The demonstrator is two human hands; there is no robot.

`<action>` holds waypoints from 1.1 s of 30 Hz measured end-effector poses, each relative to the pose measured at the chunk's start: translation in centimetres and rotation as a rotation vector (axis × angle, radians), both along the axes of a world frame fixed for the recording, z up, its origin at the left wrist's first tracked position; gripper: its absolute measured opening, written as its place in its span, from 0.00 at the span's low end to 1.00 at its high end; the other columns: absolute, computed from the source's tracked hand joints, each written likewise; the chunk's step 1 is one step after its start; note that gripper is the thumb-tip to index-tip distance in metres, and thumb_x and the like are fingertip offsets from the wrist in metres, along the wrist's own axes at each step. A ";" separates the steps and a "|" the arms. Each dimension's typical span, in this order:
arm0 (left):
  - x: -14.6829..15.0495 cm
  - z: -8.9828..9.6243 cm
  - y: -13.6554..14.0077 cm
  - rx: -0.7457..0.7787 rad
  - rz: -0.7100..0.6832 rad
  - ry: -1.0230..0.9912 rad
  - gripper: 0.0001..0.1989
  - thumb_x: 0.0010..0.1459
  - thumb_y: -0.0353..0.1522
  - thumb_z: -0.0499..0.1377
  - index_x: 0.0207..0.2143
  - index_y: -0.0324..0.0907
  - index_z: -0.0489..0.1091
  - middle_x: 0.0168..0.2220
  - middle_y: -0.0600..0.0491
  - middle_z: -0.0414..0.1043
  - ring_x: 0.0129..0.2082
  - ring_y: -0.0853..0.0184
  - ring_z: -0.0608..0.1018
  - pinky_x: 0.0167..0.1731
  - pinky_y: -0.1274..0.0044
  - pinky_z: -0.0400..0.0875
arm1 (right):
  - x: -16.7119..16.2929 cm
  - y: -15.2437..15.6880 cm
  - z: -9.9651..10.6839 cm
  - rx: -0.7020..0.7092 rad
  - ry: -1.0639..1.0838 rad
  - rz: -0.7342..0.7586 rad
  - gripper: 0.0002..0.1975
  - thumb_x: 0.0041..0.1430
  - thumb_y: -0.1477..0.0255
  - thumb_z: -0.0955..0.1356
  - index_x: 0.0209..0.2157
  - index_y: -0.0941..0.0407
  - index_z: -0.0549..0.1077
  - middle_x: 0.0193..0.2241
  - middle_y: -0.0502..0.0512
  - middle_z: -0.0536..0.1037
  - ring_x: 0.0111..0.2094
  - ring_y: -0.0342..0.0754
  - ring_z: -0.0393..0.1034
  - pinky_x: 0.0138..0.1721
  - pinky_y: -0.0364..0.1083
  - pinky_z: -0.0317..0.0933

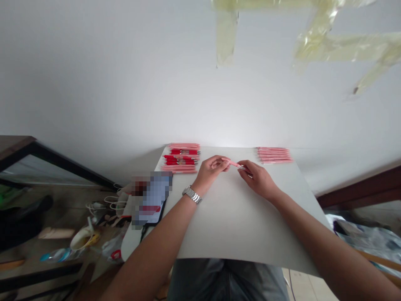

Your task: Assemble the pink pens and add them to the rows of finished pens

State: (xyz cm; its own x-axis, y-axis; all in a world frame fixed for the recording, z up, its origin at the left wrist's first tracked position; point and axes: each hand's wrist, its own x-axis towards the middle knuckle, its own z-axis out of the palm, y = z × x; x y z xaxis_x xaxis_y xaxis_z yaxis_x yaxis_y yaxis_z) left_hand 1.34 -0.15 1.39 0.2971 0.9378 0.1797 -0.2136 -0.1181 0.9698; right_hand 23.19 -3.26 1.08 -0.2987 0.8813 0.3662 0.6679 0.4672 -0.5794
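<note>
Above the middle of the white table (232, 217), a pink pen (233, 162) is held between both hands. My left hand (214, 167), with a silver watch on its wrist, pinches the pen's left end. The fingers of my right hand (256, 177) are closed round the other end and partly hide it. To the left lies a group of pink pens (178, 168) with several red pens (180, 160) among them. A row of pink pens (274, 154) lies side by side at the back right.
A phone or tablet (155, 198), its screen blurred out, lies at the table's left edge. The white wall (188, 83), with yellowed tape (226, 37), stands right behind the table. Cables, a cup (82, 239) and plastic bags clutter the lower left.
</note>
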 end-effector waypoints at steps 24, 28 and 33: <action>0.2 0.1 0.0 0.020 0.029 0.041 0.18 0.58 0.45 0.67 0.38 0.38 0.76 0.33 0.49 0.77 0.35 0.67 0.78 0.40 0.73 0.75 | 0.3 0.1 -0.1 0.002 -0.014 -0.029 0.09 0.70 0.63 0.64 0.45 0.52 0.68 0.35 0.54 0.80 0.29 0.47 0.73 0.30 0.44 0.63; 0.2 0.0 0.0 0.013 0.042 0.048 0.18 0.58 0.45 0.67 0.37 0.38 0.76 0.34 0.49 0.78 0.34 0.67 0.78 0.40 0.73 0.74 | 0.2 0.1 -0.2 -0.011 -0.017 -0.027 0.11 0.70 0.62 0.64 0.48 0.52 0.68 0.35 0.54 0.80 0.29 0.47 0.73 0.30 0.44 0.63; 0.2 0.0 0.1 0.013 0.046 0.042 0.18 0.58 0.44 0.67 0.38 0.37 0.76 0.33 0.49 0.77 0.34 0.67 0.78 0.39 0.73 0.74 | 0.0 -0.1 0.3 -0.002 -0.017 0.012 0.19 0.75 0.61 0.59 0.59 0.54 0.68 0.40 0.58 0.80 0.37 0.50 0.75 0.39 0.48 0.66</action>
